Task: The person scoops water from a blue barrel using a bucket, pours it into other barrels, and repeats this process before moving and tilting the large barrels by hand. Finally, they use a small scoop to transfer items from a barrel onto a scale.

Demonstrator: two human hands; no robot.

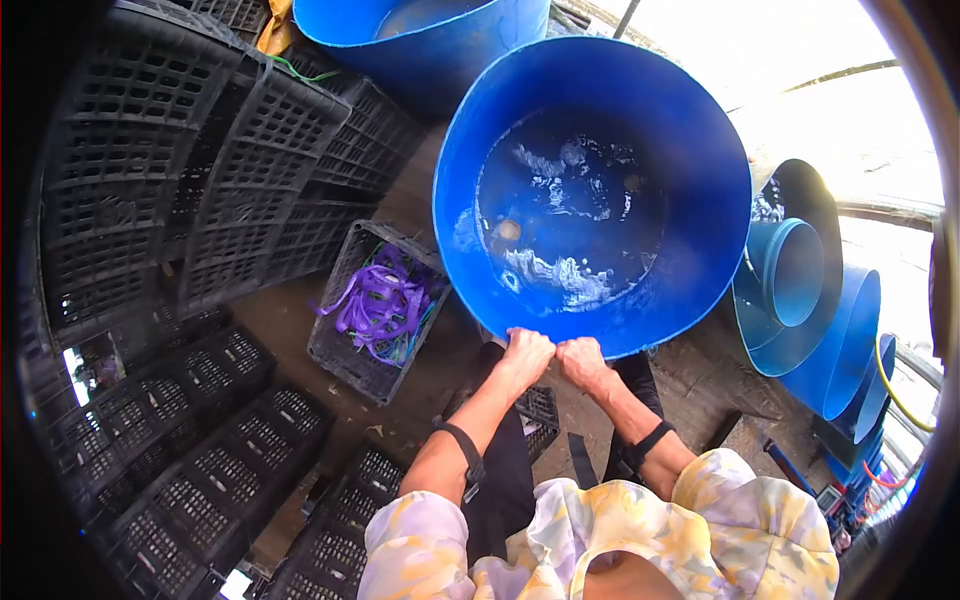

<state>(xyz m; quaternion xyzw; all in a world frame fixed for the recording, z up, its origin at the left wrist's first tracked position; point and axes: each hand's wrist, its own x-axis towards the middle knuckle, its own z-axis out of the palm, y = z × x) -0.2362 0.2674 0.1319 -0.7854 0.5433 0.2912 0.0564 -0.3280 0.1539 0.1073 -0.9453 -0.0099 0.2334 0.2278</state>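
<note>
Right in front of me stands a large round blue tub (460, 225) with some water (580, 210) in its bottom. Its near rim is where both hands are, side by side and close together. My left hand (528, 355) is closed over the rim, knuckles up. Just to its right, my right hand (583, 360) is closed on the same rim. The fingertips of both hands are hidden behind the knuckles and the tub's edge. A few pale round spots show under the water.
A black crate (345, 360) holding purple straps (385, 300) sits left of the tub. Stacked black crates (140, 180) rise farther left, with more crates (215, 460) below. Another blue tub (430, 50) stands behind. Several blue containers (840, 330) line the right side.
</note>
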